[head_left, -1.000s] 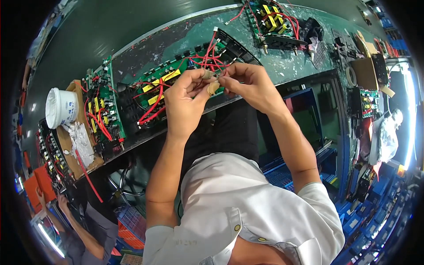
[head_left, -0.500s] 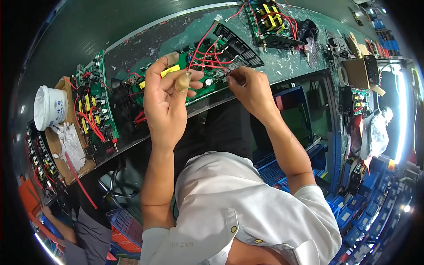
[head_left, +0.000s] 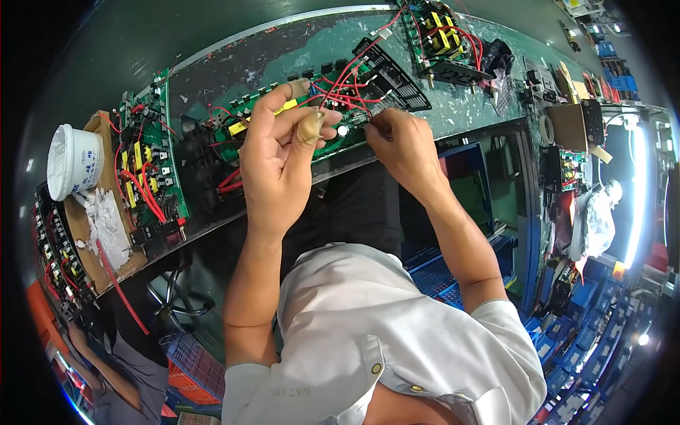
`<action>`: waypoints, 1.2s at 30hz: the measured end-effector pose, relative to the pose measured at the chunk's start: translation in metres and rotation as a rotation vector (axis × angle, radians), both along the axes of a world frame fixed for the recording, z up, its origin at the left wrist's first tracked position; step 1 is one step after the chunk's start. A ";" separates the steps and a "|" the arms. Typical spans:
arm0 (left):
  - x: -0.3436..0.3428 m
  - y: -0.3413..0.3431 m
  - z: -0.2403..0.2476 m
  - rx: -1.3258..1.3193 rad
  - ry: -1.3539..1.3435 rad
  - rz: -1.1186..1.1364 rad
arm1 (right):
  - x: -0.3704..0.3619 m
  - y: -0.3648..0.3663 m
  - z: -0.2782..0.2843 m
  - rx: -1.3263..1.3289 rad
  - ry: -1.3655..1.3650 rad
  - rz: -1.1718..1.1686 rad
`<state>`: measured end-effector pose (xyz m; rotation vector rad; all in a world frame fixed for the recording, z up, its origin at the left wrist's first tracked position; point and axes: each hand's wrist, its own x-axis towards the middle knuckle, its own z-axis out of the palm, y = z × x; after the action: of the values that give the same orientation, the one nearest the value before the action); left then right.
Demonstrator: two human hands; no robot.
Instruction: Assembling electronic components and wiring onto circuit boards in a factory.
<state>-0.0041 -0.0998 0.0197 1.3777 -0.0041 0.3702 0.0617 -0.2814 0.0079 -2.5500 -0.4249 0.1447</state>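
Note:
Before me on the bench lies a long green circuit board (head_left: 333, 146) with yellow-taped parts and red wires (head_left: 345, 94) rising from it. My left hand (head_left: 278, 159), with yellowish covers on the thumb and a fingertip, is closed over the board's middle, pinching a red wire. My right hand (head_left: 407, 145) has its thumb and forefinger pressed together at the board's right end, on a thin wire that enters the grip; its tip is hidden. A black slotted end panel (head_left: 392, 74) leans at the board's right end, just beyond my right hand.
Another board (head_left: 443, 37) with yellow transformers stands at the far right, beside a dark cloth (head_left: 498, 57). To the left are an upright board (head_left: 145, 159), a white tub (head_left: 74, 161) and a cardboard box (head_left: 126, 263). A person (head_left: 131, 368) is at the lower left.
My left hand has shifted slightly to the right with the red wire. The right hand keeps its pinch at nearly the same spot. The view has tilted a little.

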 end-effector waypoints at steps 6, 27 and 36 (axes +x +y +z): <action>0.001 0.000 0.013 0.156 0.074 -0.030 | 0.004 0.002 -0.005 -0.153 -0.118 0.074; -0.017 0.005 0.010 0.336 -0.239 0.301 | 0.011 0.004 0.031 1.118 0.891 0.128; -0.037 -0.012 -0.013 -0.255 0.222 -0.025 | -0.002 0.018 0.018 1.181 0.803 0.117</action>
<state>-0.0415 -0.1117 0.0070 1.1586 0.2024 0.1879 0.0596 -0.2637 0.0259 -1.1668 -0.2134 0.6895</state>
